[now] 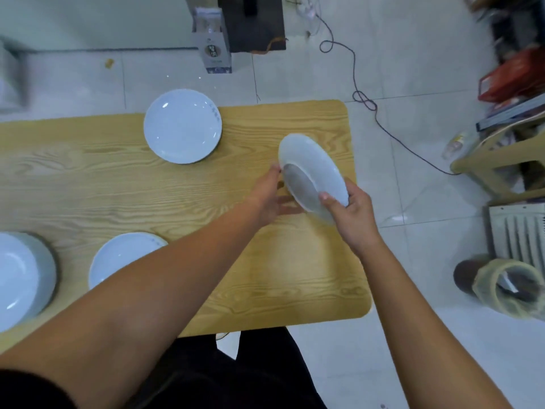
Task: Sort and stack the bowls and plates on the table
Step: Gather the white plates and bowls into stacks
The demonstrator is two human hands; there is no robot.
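A pale wooden table is standing on a light tiled floor, with clutter lying along the room's right side.

Over the table's right end, the right hand is gripping the tilted plate by its near rim, the thumb pressing on the underside and the other fingers wrapping behind the edge. The left hand is reaching in from the other side and touching the plate's left rim. Its fingers are running under the plate, so I cannot tell whether they are pinching it or only steadying it. The two hands are sitting apart, one at each side of the plate.

The plate is hanging clear of the wood, steeply tipped, with its foot ring facing the camera. It is probably being carried with two hands for control on its way to another plate.

Further out, a far plate is lying flat and face up at the table's back edge, slightly overhanging it. A near plate is lying closer in, partly hidden by the left forearm. Either looks like a sensible base for a plate stack. At the left edge, a deeper bowl is sitting apart from the plates, which suggests the sorting is already partly done.

On the floor, a dark cable is trailing past the table's corner.
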